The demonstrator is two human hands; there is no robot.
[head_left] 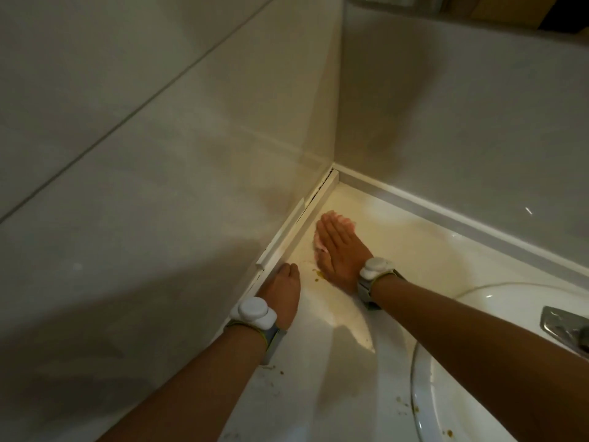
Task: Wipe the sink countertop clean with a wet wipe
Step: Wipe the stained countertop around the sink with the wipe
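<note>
white tiled wall (127, 154) fills the left side, and a loose-looking strip of white trim (296, 224) runs along the worktop's left edge toward the back corner. the left hand (283, 291) rests on the worktop (398, 250) right against that trim, fingers curled under in a loose fist, holding nothing that shows. a white band with a round puck (254, 312) sits on that wrist. just to its right there are small yellowish-brown spots (320, 274) on the worktop, and more crumbs (403, 406) lie along the front edge by the basin.

the right hand (338, 247) lies flat, fingers straight and together, pressing the pale pink wet wipe (318, 245) down near the back left corner; only the wipe's edges peek out from under the palm and fingertips. further right sits the white basin (462, 393), with a chrome tap (564, 327) at the right edge.

risk, as i see it: the spots sit beside the heel of the palm, not under the wipe, so a stroke could smear them with bare skin. pushing hard into the corner might catch the trim and drive grime into its dark gap.
</note>
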